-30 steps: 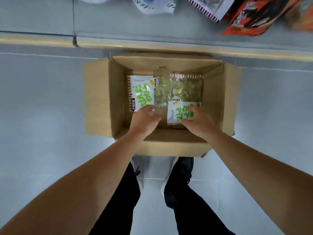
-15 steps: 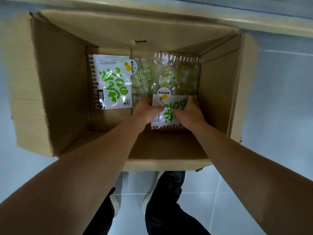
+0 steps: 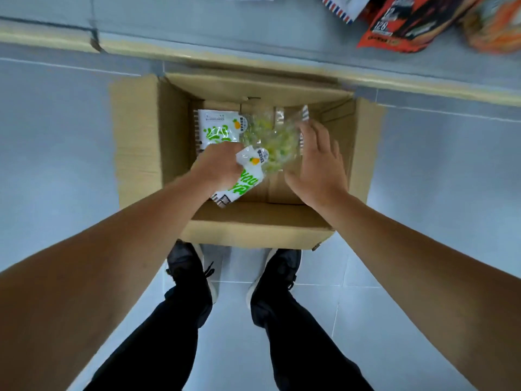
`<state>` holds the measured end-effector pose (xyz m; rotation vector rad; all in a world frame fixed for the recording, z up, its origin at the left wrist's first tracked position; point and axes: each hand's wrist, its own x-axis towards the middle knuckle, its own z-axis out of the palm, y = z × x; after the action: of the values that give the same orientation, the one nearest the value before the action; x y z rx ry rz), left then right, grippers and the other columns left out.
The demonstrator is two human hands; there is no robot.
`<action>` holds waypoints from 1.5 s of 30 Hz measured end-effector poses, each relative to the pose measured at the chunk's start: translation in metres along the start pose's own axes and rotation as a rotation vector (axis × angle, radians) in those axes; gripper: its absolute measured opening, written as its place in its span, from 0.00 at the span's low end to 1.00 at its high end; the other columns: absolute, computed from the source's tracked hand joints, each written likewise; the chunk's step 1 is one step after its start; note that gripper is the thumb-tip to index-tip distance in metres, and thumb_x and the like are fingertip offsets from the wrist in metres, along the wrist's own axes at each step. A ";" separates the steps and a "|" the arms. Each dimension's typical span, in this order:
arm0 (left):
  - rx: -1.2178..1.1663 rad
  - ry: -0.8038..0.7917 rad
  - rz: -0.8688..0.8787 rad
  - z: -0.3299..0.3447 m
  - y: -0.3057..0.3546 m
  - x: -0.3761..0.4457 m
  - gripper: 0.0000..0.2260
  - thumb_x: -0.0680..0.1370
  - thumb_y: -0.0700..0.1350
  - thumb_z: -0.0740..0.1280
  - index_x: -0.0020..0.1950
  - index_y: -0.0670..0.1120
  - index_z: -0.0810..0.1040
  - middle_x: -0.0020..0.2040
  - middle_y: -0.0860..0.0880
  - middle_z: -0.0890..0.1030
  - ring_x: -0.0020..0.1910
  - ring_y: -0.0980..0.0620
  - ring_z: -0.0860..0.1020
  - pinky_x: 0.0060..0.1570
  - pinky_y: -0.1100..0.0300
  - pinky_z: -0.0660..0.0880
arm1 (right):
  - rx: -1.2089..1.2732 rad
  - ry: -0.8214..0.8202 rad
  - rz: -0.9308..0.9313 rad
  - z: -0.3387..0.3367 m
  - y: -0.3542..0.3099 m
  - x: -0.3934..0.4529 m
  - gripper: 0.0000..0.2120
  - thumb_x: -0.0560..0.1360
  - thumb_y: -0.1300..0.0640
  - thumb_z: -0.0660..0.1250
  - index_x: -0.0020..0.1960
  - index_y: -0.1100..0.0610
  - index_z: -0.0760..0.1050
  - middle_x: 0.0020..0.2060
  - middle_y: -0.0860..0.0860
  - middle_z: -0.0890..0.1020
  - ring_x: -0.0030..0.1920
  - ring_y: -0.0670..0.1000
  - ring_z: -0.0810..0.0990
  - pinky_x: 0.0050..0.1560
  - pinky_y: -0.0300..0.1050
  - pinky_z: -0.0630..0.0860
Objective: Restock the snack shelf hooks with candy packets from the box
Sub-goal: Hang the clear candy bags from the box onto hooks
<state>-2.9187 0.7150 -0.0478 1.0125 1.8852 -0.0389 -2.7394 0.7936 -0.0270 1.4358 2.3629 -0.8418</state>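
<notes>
Looking into the cardboard box (image 3: pixel 135 153), we see our left hand (image 3: pixel 218 165) gripping a candy packet (image 3: pixel 248 179) while our right hand (image 3: pixel 315 165) hovers above it, fingers spread.

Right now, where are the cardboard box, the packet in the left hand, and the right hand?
cardboard box (image 3: pixel 135 153): head view, on its left flap.
candy packet (image 3: pixel 248 180): head view, on its white printed face.
left hand (image 3: pixel 217 167): head view, back of hand.
right hand (image 3: pixel 318 165): head view, back of hand.
</notes>
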 end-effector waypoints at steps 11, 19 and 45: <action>0.094 0.137 0.215 -0.142 0.053 -0.165 0.13 0.75 0.44 0.66 0.59 0.51 0.79 0.57 0.49 0.81 0.57 0.44 0.77 0.54 0.50 0.76 | -0.025 -0.288 0.024 -0.135 -0.113 -0.085 0.15 0.73 0.55 0.65 0.59 0.50 0.77 0.51 0.54 0.81 0.51 0.57 0.78 0.44 0.46 0.73; -0.655 0.379 -0.062 -0.229 0.058 -0.293 0.22 0.71 0.44 0.73 0.63 0.55 0.73 0.59 0.51 0.77 0.60 0.50 0.76 0.58 0.53 0.75 | 0.599 -0.183 0.343 -0.239 -0.166 -0.181 0.09 0.73 0.56 0.70 0.53 0.53 0.78 0.43 0.50 0.83 0.38 0.47 0.79 0.32 0.34 0.74; -1.087 0.231 0.390 -0.232 0.252 -0.590 0.07 0.71 0.47 0.77 0.46 0.50 0.83 0.52 0.45 0.84 0.51 0.47 0.81 0.51 0.51 0.73 | 1.254 0.052 -0.037 -0.482 -0.141 -0.445 0.10 0.68 0.54 0.77 0.44 0.55 0.78 0.50 0.55 0.83 0.58 0.60 0.80 0.62 0.62 0.74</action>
<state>-2.8074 0.6086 0.6162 0.5795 1.4956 1.2323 -2.6088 0.7066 0.6248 1.7002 1.8203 -2.5571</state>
